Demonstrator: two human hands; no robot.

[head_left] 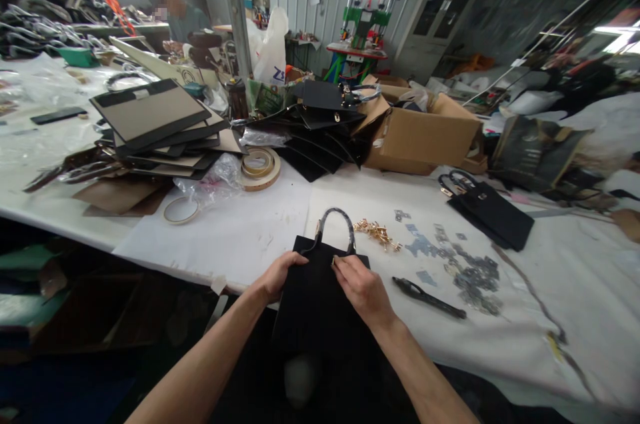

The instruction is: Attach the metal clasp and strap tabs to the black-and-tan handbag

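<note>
A black handbag panel [320, 311] is held at the table's front edge, its handle [336, 212] arching up at the top in a wrapping. My left hand [280, 275] grips the panel's upper left edge, thumb on the front face. On the upper right of the panel, the fingertips of my right hand [361, 287] pinch a small gold-coloured metal fitting [334, 262], mostly hidden by the fingers. Beyond that hand lies a little pile of gold-coloured fittings [377, 232]. Thin grey metal plates [475, 274] are scattered further right, and a long black tool [429, 297] rests nearer.
Stacked handbag panels [155, 114] stand at the left, beside rolls of tape [260, 171]. More black panels [315, 151] and a cardboard box [425, 137] occupy the back. Another black handbag piece [493, 211] lies at the right. A person [183, 14] sits in the left background.
</note>
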